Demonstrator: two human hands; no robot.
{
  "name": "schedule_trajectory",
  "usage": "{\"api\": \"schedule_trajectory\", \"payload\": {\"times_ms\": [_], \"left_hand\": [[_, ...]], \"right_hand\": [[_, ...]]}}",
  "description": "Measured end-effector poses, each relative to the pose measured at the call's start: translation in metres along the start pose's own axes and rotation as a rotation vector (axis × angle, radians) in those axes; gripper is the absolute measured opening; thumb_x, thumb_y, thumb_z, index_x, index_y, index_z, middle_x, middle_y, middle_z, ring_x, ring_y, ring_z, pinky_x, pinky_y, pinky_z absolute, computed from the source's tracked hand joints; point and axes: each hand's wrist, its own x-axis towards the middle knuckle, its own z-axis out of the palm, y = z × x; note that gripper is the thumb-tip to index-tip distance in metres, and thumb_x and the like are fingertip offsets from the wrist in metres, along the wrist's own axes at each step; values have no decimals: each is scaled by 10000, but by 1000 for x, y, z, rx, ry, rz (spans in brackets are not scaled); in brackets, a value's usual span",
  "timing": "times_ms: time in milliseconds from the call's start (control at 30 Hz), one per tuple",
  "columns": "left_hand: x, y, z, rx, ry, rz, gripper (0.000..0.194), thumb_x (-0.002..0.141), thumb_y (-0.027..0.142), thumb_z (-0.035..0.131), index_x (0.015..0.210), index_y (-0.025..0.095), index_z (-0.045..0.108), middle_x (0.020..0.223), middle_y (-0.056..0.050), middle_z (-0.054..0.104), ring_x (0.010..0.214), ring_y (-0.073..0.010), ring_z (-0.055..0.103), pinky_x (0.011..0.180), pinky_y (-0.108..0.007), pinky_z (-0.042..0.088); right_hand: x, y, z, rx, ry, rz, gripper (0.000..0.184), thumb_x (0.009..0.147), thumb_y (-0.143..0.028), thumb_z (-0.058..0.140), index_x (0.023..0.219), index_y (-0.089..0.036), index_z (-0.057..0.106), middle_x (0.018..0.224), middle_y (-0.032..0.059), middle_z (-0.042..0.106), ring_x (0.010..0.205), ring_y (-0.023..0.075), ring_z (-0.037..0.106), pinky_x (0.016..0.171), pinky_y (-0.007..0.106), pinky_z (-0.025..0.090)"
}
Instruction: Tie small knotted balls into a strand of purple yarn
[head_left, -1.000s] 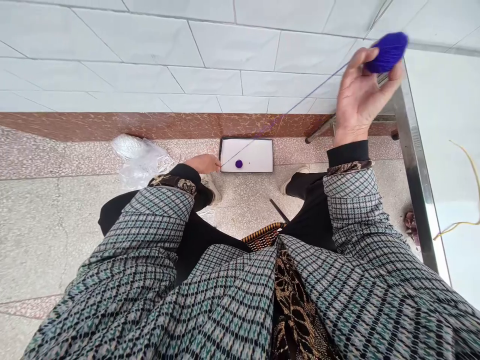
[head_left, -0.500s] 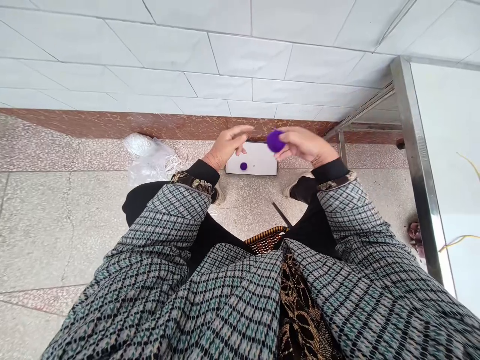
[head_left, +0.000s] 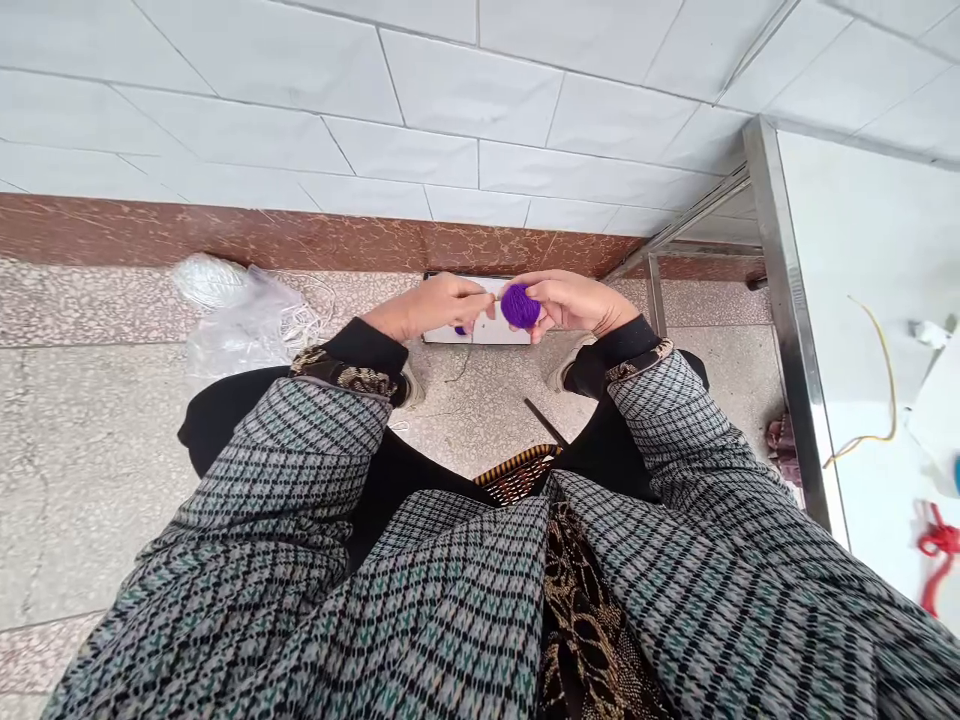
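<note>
My right hand point(head_left: 574, 303) is closed around a purple ball of yarn point(head_left: 520, 306), with its strands wound round and round. Close by on the left, my left hand point(head_left: 446, 305) has its thumb and fingers pinched together, pointing at the ball. What sits in that pinch is too small to make out. A thin dark strand point(head_left: 459, 372) hangs or lies below the left hand. Under both hands a white box point(head_left: 491, 330) rests on the floor. Part of a second purple piece point(head_left: 460, 330) shows on it, mostly covered by my left fingers.
To the left, a clear plastic bag point(head_left: 232, 325) with white yarn point(head_left: 214, 280) lies against the wall. A metal-framed table point(head_left: 795, 300) stands at right, bearing a yellow cord point(head_left: 891, 390) and a red knotted cord point(head_left: 937, 540). A woven seat edge point(head_left: 521, 472) shows between my legs.
My hands have come together: the left has closed from loose fingers into a pinch beside the purple ball. The view has shifted right, bringing more of the table into sight.
</note>
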Motion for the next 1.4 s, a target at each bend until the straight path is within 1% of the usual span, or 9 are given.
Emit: {"api": "schedule_trajectory", "payload": {"times_ms": [233, 433, 567, 800, 1067, 1167, 1267, 1333, 1400], "left_hand": [[-15, -20, -26, -103, 205, 137, 385, 891, 417, 729, 565, 213, 709, 536, -36, 536, 490, -114, 411, 532, -268, 371], [-7, -37, -24, -85, 224, -61, 351, 841, 324, 773, 529, 200, 670, 497, -22, 532, 462, -115, 433, 497, -241, 386], [-2, -30, -20, -188, 432, -84, 367, 869, 168, 728, 509, 184, 661, 447, -5, 481, 434, -103, 405, 501, -230, 383], [-8, -3, -12, -492, 881, -12, 503, 1029, -6, 510, 558, 161, 576, 433, 52, 431, 431, -68, 368, 552, -206, 435], [-14, -15, 3, -674, 1150, 120, 471, 1115, 59, 388, 677, 187, 507, 507, 95, 360, 460, -58, 335, 614, -241, 416], [-14, -33, 8, -503, 1117, -71, 401, 1121, 121, 356, 738, 197, 450, 571, 92, 361, 495, -48, 347, 669, -261, 414], [-15, -46, 15, -230, 947, -254, 173, 1016, 310, 612, 900, 185, 585, 879, -39, 668, 725, -145, 627, 736, -339, 488], [-16, -42, 27, -120, 836, -238, 395, 823, 322, 813, 1162, 156, 696, 1373, -201, 698, 1043, -284, 728, 854, -404, 557], [-18, -26, 45, -112, 665, -119, 730, 761, 240, 820, 1465, 176, 640, 1669, -228, 526, 1113, -292, 729, 950, -420, 586]], "right_hand": [[-7, -14, -14, 240, 618, -82, 151, 1107, -309, 592, 1127, -160, 591, 859, 11, 688, 587, 78, 635, 605, 200, 624], [-41, -32, -11, 486, 464, -327, 330, 1098, -500, 642, 1055, -181, 567, 951, -5, 648, 624, 24, 495, 549, 95, 494], [-55, -22, 7, 582, 455, -310, 372, 1068, -492, 712, 974, -176, 540, 1030, 23, 663, 650, 12, 531, 490, 53, 435], [-67, 0, 19, 487, 601, -78, 247, 1073, -368, 747, 1107, -136, 669, 957, 70, 736, 659, 82, 657, 457, 120, 491], [-91, 2, 8, 743, 1038, -329, 179, 1040, -114, 652, 926, -200, 544, 788, -19, 653, 716, 94, 688, 588, 135, 590], [-106, -4, 12, 807, 971, -430, 153, 1030, -89, 570, 953, -208, 513, 849, -13, 666, 794, 83, 702, 600, 103, 566], [-110, -10, 32, 809, 826, -469, 167, 1090, -164, 534, 938, -213, 487, 821, -32, 611, 710, 54, 643, 501, 66, 450], [-100, -11, 50, 751, 740, -402, 181, 1094, -189, 564, 932, -212, 488, 797, -40, 589, 661, 58, 610, 450, 74, 401], [-84, -8, 68, 662, 660, -292, 156, 1076, -180, 595, 946, -205, 514, 794, -35, 600, 647, 72, 607, 429, 93, 405]]}}
